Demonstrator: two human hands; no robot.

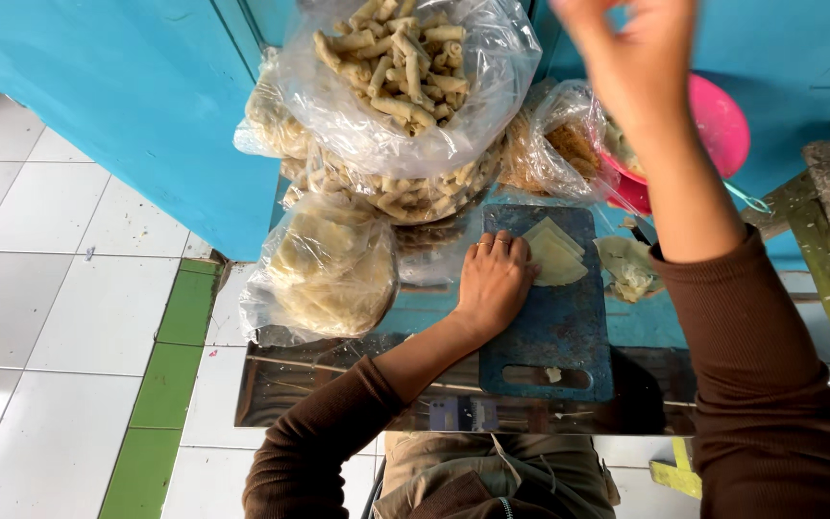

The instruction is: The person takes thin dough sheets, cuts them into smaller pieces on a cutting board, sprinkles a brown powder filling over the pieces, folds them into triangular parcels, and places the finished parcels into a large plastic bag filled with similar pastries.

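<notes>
The counter (338, 384) is a reflective surface set against a blue wall (146, 115), above a white tiled floor (40, 288) with a green strip.

Largest item: a clear bag of rolled pastry sticks (401, 67) at the far edge of the counter, stacked on further bags of the same. Nearer, on the left, lies a bag of flat round wrappers (329, 274). A pink bowl (722, 120) stands at the far right, partly hidden by the right forearm.

A blue cutting board (554, 327) lies at centre, handle slot toward the person. On its far end rests a stack of pale cut wrappers (557, 255). A small heap of filling scraps (631, 269) lies just beside the board's right edge.

The left hand (494, 284) lies flat on the board, fingertips touching the stack; its grip is apart, fingers extended. The right hand (626, 53) is raised high and blurred; its grip appears loosely spread, holding nothing visible.
</notes>
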